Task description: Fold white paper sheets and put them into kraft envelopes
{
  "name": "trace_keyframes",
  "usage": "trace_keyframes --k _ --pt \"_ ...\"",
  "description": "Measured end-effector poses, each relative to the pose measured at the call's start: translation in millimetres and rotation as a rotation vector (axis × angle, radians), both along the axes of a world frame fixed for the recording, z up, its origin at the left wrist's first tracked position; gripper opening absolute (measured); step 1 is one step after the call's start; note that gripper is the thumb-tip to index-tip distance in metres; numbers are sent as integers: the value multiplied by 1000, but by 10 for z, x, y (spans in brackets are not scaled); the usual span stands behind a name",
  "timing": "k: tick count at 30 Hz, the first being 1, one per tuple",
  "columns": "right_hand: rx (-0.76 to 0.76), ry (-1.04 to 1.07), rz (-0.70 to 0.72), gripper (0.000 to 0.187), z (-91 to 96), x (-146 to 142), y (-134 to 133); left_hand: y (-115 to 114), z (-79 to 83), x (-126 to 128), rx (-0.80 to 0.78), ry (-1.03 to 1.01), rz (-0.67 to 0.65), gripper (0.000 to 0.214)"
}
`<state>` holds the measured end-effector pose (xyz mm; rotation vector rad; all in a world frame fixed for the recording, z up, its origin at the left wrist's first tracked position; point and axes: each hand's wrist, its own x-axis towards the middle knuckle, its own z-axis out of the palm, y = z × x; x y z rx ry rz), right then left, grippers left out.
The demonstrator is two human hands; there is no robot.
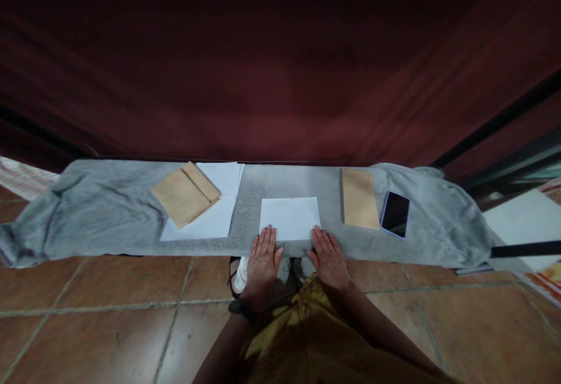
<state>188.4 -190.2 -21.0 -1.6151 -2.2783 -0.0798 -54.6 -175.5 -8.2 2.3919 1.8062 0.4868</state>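
A white sheet of paper (290, 218) lies flat on the grey cloth (289, 180), its long side facing me. My left hand (264, 255) rests flat with its fingertips on the sheet's near left corner, fingers stretched out. At the near right corner, my right hand (328, 255) lies flat too, its fingertips on or just beside the paper's edge. Neither hand grips anything. Whether the sheet is folded or single, I cannot tell.
To the left, brown envelopes (182, 197) lie on larger white sheets (210, 220). On the right are another brown envelope (360, 199) and a phone (395, 214) with a dark screen. A dark red panel (272, 103) rises behind the narrow cloth-covered surface. Tiled floor (131, 325) shows below.
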Motion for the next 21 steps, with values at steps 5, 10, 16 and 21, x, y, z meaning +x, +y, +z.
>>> trace_keyframes --k 5,10,16,21 --pt "10 -12 -1 61 -47 71 -2 -6 45 -18 14 5 89 59" --pt "16 -6 -14 58 -76 56 7 101 104 366 1 -37 -12 58" --pt "20 -4 -23 53 -117 42 8 422 94 915 -53 -22 -223 62" --pt "54 12 -30 53 -135 37 13 719 37 992 -75 25 -203 69"
